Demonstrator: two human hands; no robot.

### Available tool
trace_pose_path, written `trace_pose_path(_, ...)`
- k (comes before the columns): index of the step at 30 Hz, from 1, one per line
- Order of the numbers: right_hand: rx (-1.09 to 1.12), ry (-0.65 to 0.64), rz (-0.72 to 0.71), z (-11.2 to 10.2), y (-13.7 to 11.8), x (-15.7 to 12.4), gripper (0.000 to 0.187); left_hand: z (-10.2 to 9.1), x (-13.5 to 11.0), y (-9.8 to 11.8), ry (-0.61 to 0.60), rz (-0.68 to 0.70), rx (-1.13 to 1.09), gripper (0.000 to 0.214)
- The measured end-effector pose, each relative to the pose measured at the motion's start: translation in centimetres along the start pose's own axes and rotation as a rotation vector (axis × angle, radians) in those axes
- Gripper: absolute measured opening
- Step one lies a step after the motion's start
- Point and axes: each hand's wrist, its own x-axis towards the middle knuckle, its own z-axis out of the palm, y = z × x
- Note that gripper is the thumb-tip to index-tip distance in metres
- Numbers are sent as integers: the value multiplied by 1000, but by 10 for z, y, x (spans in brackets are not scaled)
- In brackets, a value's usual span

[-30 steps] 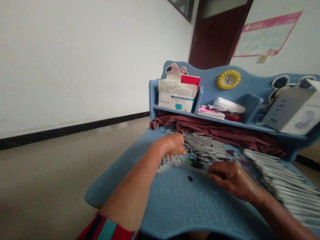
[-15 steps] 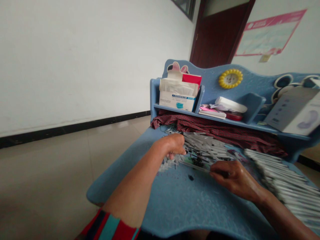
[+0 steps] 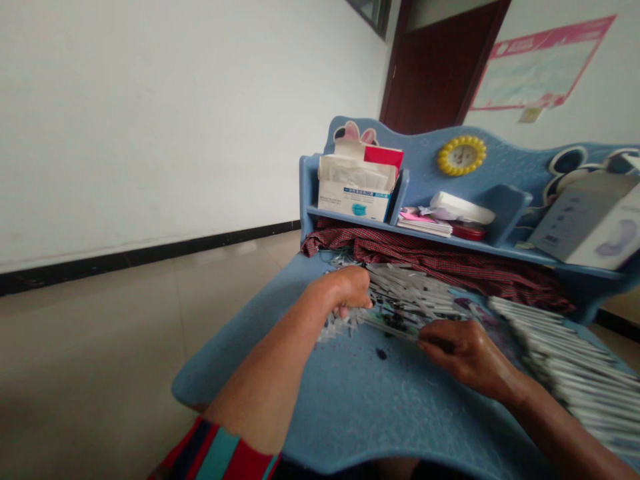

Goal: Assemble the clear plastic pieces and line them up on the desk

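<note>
My right hand (image 3: 465, 353) is closed, thumb and fingers pinched on the right end of a thin clear plastic tube (image 3: 390, 329). The tube runs leftward just above the blue desk (image 3: 380, 413) toward my left hand (image 3: 354, 288). Fingers curled, my left hand is closed at the edge of a pile of grey translucent tubes (image 3: 415, 290); what it pinches is hidden. Small clear plastic pieces (image 3: 333, 328) lie beneath it. Between the hands are small black parts (image 3: 395, 317), and one black piece (image 3: 381, 354) lies apart, nearer me.
Many white, pen-like sticks (image 3: 575, 367) lie in a row at the right. Behind the pile is a red checked cloth (image 3: 450, 263). The desk's shelf holds an open mask box (image 3: 355, 197), papers (image 3: 425, 228) and a white-grey box (image 3: 590, 220). A yellow clock (image 3: 461, 155) sits above.
Both hands stay almost in place. My right hand and the tube's right end have shifted very slightly to the left.
</note>
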Motion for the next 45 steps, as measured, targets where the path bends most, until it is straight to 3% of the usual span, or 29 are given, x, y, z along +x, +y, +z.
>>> trace_pose_path(13, -9, 8, -9, 6, -2, 1, 23, -2, -4, 7, -8, 43, 127, 21)
trace_pose_path(27, -47, -25, 41, 21, -1, 3, 21, 2, 7, 1, 106, 88, 23, 22)
trace_pose_path(33, 48, 62, 100, 24, 5, 5, 22, 1, 7, 2, 321, 173, -7, 20)
trace_pose_path(39, 232, 182, 210, 24, 12, 5, 25, -12, 6, 4, 853, 176, -230, 23)
trace_pose_path(41, 295, 221, 237, 24, 12, 6, 26, -15, 7, 1, 945, 102, -331, 23)
trace_pose_path(43, 341, 259, 246, 23, 12, 6, 27, -17, 8, -3, 876, 25, -485, 25)
trace_pose_path(45, 354, 295, 242, 23, 11, 7, 28, -16, 9, -7, 684, 10, -667, 28)
